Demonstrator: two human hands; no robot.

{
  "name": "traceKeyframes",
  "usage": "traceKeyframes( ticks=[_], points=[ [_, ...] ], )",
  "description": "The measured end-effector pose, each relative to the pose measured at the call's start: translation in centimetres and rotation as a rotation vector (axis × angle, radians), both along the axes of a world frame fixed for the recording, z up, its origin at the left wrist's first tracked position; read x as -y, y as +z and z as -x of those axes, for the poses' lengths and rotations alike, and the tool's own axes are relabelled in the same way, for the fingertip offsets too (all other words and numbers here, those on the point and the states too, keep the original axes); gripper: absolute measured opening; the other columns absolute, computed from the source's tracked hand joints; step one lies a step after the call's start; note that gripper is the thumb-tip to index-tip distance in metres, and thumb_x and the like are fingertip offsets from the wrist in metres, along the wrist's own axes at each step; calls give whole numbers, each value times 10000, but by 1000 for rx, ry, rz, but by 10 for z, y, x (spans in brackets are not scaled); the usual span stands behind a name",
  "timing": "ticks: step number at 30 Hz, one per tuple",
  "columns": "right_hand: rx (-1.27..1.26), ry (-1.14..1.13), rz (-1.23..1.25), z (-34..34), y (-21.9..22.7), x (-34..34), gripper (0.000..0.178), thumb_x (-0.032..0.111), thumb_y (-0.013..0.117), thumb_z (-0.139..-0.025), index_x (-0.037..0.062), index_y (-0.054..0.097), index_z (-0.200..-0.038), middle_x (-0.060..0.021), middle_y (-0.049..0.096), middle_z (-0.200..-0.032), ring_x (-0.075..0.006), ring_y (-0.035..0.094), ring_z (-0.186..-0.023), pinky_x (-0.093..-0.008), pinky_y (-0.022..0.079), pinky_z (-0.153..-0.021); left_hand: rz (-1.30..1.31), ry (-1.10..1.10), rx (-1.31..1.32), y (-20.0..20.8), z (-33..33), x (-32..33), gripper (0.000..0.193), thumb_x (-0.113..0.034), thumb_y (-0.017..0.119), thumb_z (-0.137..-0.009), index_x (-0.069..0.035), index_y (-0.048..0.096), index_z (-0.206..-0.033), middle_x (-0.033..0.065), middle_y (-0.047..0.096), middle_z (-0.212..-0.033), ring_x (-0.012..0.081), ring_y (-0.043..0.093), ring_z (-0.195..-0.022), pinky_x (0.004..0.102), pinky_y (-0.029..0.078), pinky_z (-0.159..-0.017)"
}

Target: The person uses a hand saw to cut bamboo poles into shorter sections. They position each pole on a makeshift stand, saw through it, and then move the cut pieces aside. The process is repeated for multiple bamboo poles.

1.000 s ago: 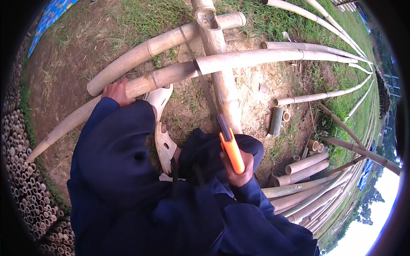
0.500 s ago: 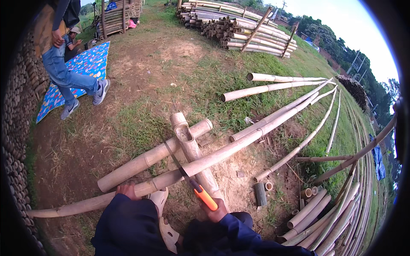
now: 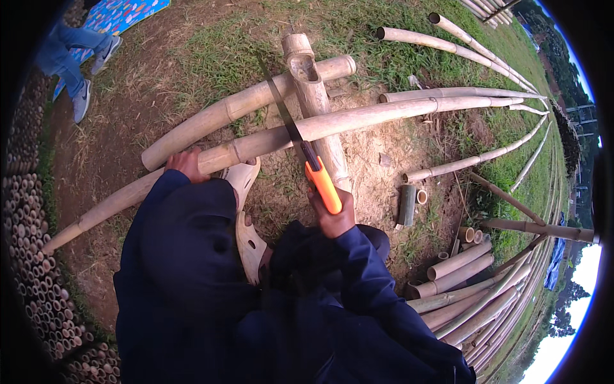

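Note:
A long bamboo pole [image 3: 377, 113] lies across a notched bamboo post [image 3: 314, 96], which rests on another thick bamboo piece [image 3: 220, 115] on the ground. My left hand [image 3: 186, 165] is closed over the pole, left of the crossing. In my right hand [image 3: 336, 214] is a handsaw with an orange handle [image 3: 325, 185]. Its dark blade [image 3: 280, 102] lies across the pole just left of the post, the tip pointing away from me. Whether the blade has cut into the bamboo cannot be made out. A beige clog [image 3: 243, 179] shows below the pole.
At the right lie several bamboo poles [image 3: 473, 163] and a stack of cut lengths [image 3: 457, 269]. Short bamboo tubes [image 3: 407, 205] sit nearer the middle. Bamboo ends [image 3: 38, 275] are piled along the left. Another person's legs [image 3: 77, 51] stand by a blue patterned sheet [image 3: 121, 16].
The view has tipped downward, so the pole and saw sit higher in it. The other person's feet have shifted, and their upper body is out of view. Both my grips stay the same.

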State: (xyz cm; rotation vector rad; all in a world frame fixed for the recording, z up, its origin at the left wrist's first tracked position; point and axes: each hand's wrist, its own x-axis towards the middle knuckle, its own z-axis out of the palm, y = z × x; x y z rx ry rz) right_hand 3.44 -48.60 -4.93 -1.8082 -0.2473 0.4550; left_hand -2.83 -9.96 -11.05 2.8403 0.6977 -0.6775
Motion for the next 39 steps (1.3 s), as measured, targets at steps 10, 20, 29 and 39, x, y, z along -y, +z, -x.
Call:
traceKeyframes(
  ticks=[10, 20, 29, 39],
  points=[
    [43, 46, 116, 89, 54, 90, 218, 55, 700, -951, -37, 718, -1147, -109, 726, -807, -170, 711, -747, -308, 552, -712, 1, -25, -40, -9, 14, -8, 872, -476, 878, -657, -96, 572, -1379, 236, 716, -1184, 426, 669, -1157, 531, 475, -1053],
    [-70, 46, 118, 90, 34, 86, 265, 39, 713, -942, -28, 705, -1198, -94, 737, -884, -153, 705, -822, -305, 550, -751, 60, -41, 14, -12, 3, -20, 769, -422, 872, -624, -77, 636, -1268, 232, 736, -1102, 420, 682, -1118, 536, 494, -1002],
    [103, 59, 18, -15, -2, -13, 147, 83, 739, -914, -32, 669, -854, -91, 598, -639, -147, 554, -582, -345, 469, -575, 98, -44, 24, -11, 3, -27, 856, -464, 866, -613, -79, 636, -1343, 231, 741, -1112, 416, 687, -1121, 511, 491, -1039],
    [71, 20, -38, -2, -16, -2, 132, 90, 737, -937, -27, 676, -922, -63, 623, -683, -127, 550, -612, -318, 476, -591, -57, 89, 261, -21, 4, -9, 814, -754, 541, -914, -54, 684, -1306, 277, 712, -1166, 460, 650, -1155, 565, 481, -998]
  ],
)
